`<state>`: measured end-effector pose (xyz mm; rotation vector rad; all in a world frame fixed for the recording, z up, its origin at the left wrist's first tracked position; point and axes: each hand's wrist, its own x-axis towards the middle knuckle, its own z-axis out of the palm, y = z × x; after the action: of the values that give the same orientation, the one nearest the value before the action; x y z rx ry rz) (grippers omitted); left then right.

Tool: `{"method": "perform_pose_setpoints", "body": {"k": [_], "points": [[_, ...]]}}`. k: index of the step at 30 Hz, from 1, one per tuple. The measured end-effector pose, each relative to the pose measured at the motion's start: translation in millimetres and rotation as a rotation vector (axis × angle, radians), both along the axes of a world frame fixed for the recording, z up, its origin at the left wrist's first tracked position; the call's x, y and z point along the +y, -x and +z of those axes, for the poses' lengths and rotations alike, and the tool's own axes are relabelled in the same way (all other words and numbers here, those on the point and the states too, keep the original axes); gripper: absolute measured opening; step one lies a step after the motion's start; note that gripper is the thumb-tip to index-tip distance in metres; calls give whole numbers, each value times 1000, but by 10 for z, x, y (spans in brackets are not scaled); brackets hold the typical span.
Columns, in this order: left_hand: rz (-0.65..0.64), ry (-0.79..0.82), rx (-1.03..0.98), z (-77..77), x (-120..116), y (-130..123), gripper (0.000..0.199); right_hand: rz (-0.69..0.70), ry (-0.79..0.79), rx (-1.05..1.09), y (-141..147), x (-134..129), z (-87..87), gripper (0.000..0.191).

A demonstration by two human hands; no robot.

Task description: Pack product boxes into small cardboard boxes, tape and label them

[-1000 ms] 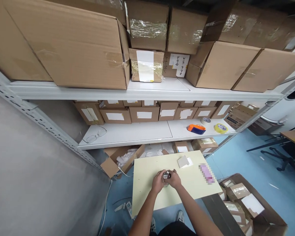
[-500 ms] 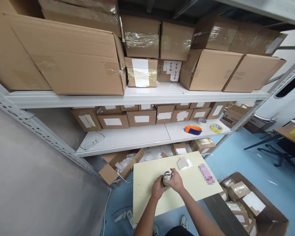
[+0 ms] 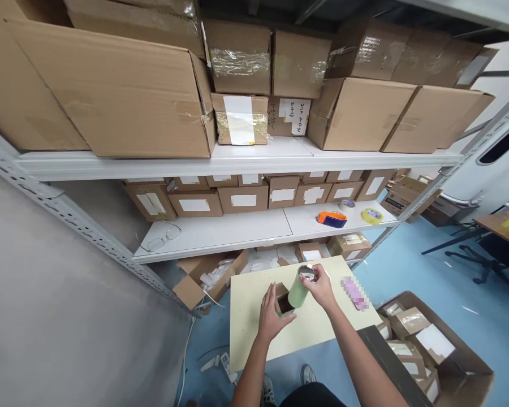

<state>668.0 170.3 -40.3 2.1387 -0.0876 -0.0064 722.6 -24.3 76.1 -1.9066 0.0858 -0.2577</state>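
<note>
My right hand (image 3: 322,288) grips a pale green cylinder (image 3: 297,293) with a shiny silver top by its upper end. It is tilted, and its lower end is at the opening of a small cardboard box (image 3: 280,291). Whether the cylinder is a tumbler or a can I cannot tell. Around the near left side of the box is my left hand (image 3: 272,317), fingers along one wall and thumb at the front. The box stands open on a cream tabletop (image 3: 254,339), its inside dark.
A pixelated pink item (image 3: 355,293) lies at the table's right. On the shelf (image 3: 237,230) beyond are glasses (image 3: 161,238), an orange and blue tape dispenser (image 3: 331,219) and yellow tape (image 3: 372,216). A large carton (image 3: 470,373) of small boxes stands on the floor at right.
My right hand has raised the green cylinder up and to the right, mostly out of the box. The box opening now shows, with my left hand still around it.
</note>
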Motion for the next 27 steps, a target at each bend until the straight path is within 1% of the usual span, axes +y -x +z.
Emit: {"method": "perform_pose_setpoints", "body": {"k": [2, 4, 6, 7, 9, 11, 13, 14, 15, 16, 18, 20, 21, 22, 23, 25, 26, 27], "points": [[22, 151, -83, 263, -120, 12, 102, 23, -8, 13, 2, 18, -6, 43], [48, 263, -102, 535, -281, -20, 93, 78, -50, 37, -9, 52, 19, 48], [175, 295, -69, 789, -412, -80, 76, 136, -127, 68, -22, 58, 86, 51], [214, 301, -56, 903, -450, -113, 70, 178, -183, 82, -26, 38, 131, 51], [228, 366, -47, 1102, -464, -167, 64, 328, -321, 116, -21, -53, 226, 51], [184, 508, -24, 1255, -432, -198, 58, 545, -424, 176, 14, -183, 289, 58], [144, 613, 1, 1365, -408, -209, 54, 734, -477, 256, 79, -296, 290, 78], [126, 642, 11, 1407, -413, -210, 54, 784, -501, 287, 119, -332, 267, 88], [108, 659, 19, 1444, -430, -210, 54, 804, -528, 302, 161, -354, 231, 97], [91, 668, 25, 1477, -460, -212, 55, 798, -555, 301, 201, -366, 189, 104], [72, 674, 27, 1541, -541, -225, 63, 716, -565, 262, 266, -377, 106, 115], [95, 667, 21, 1609, -631, -255, 81, 605, -511, 212, 305, -410, 55, 126], [117, 659, 18, 1643, -673, -276, 90, 573, -485, 195, 316, -442, 47, 129], [137, 651, 16, 1675, -710, -298, 97, 572, -475, 190, 323, -484, 50, 131], [146, 650, 16, 1706, -744, -320, 101, 603, -482, 196, 328, -532, 63, 130], [127, 669, 27, 1761, -806, -354, 101, 705, -533, 223, 337, -634, 107, 124], [107, 687, 34, 1785, -836, -365, 100, 735, -558, 232, 342, -681, 134, 122], [86, 702, 39, 1807, -869, -371, 101, 738, -574, 232, 348, -722, 160, 122]]}}
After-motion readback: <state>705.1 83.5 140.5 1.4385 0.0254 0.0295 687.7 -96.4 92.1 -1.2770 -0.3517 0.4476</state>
